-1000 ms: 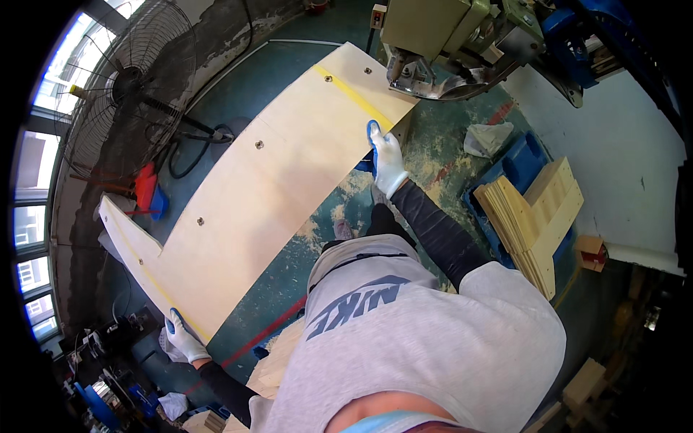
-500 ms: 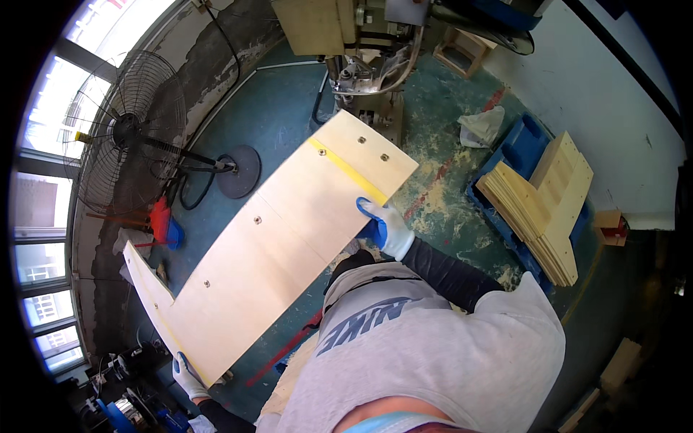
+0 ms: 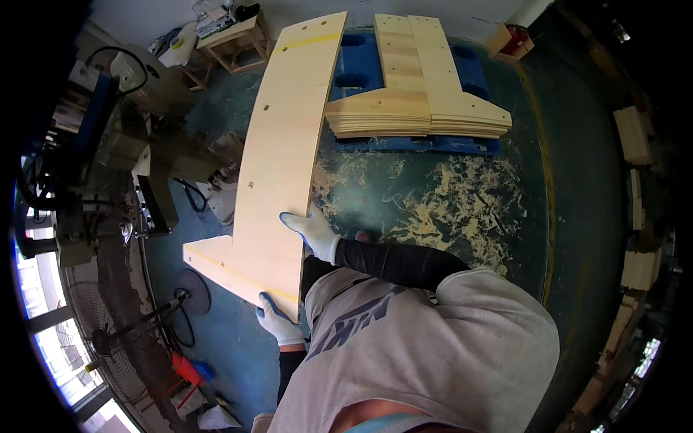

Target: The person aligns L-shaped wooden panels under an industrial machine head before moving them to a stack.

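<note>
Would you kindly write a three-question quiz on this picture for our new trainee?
1. True or false: the left hand and the right hand both grip the wooden panel.
2. Choose one: what colour is the pallet under the stacked boards? a) red b) blue c) white
3. Fill in: the stripe across the far end of the wooden panel is ____.

Key: 1 true; 2 b; 3 yellow.

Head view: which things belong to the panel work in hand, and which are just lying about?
Belonging:
panel
left hand and right hand, gripping its edges
likely the stack of similar boards on the blue pallet

Apparently lying about:
fan
box
shavings
</note>
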Demonstrator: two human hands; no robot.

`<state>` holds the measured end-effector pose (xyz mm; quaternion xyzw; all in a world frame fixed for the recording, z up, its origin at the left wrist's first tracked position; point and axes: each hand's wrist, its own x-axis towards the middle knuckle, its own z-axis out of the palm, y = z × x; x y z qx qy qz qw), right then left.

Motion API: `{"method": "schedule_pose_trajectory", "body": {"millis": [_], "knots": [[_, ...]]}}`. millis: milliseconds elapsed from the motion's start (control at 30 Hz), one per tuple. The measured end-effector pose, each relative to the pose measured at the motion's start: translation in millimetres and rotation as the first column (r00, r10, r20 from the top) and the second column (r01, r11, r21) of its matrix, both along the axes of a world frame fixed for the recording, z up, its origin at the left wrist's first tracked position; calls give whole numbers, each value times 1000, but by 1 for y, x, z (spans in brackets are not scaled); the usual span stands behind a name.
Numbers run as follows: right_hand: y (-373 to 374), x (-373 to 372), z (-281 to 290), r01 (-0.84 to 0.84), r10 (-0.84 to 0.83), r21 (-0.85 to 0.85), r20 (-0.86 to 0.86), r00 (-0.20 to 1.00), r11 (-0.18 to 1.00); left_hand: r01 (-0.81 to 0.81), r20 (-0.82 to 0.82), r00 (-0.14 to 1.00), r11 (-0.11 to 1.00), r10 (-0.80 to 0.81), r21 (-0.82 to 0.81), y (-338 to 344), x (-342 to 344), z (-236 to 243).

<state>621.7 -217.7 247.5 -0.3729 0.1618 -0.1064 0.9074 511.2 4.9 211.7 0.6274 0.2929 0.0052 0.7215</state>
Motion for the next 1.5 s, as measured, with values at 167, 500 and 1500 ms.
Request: {"method": "schedule_pose_trajectory", "body": {"millis": [167,500,1500], "knots": [[-159,18,-56,24,-31,-42,-197,980,999,483,-459,721,852,-519,-204,-108,52,30],[-415,62,-96,-24,54,94,-328,943,995,590,-128,526,253,-841,767,-408,317,-83],[-1032,189,-546,-473,-516,-734,-679,522,488,875,-534,397,133,-747,465,-949,568,-466]]}}
